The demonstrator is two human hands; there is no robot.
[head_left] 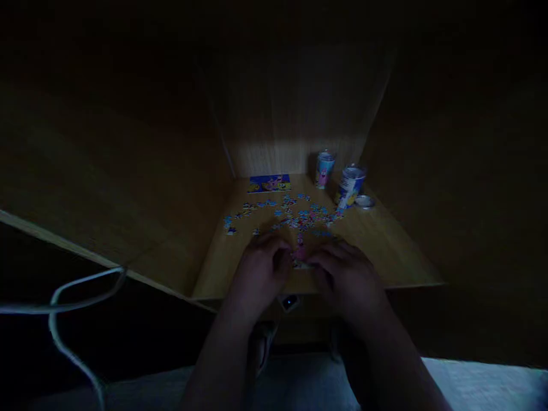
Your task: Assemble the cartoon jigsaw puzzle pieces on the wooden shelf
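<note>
Gloom blurs the jigsaw pieces between left hand and right hand, each grip's hold impossible to tell.

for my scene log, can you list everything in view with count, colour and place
wooden surface: 1, brown, centre
picture card: 1, blue and yellow, back left
cans: 2, multicoloured, back right
round lid: 1, silvery, beside the nearer can
loose puzzle pieces: too many to count, mixed colours, mid-surface
pink puzzle pieces: count unclear, between the hands
small device: 1, pale with dark face, below front edge
cable: apparently 1, whitish, left
floor: greyish, bottom
left hand: 1, at pink pieces
right hand: 1, opposite side
</note>
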